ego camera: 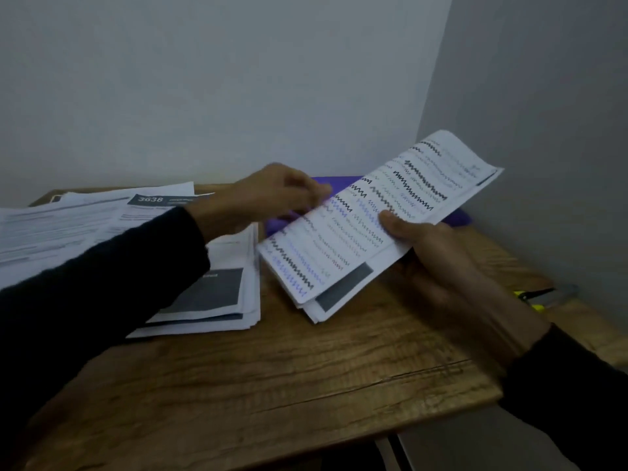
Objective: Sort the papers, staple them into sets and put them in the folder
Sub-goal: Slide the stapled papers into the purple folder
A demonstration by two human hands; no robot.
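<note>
My right hand (438, 253) grips a small stack of papers (367, 226) printed with zigzag lines, thumb on top, holding it tilted above the wooden table (272, 368). My left hand (272, 195) reaches across to the stack's far left edge, fingers curled at the paper's edge; the hand is blurred, so the grip is unclear. A purple folder (458, 217) lies behind and under the held papers, mostly hidden. A pile of papers with a dark grey block (217, 297) lies under my left forearm. More printed sheets (85, 222) spread at the far left.
A yellow and black object, possibly the stapler (540, 297), lies at the table's right edge by the wall. Walls close off the back and right sides. The table's front edge runs near the bottom of the view.
</note>
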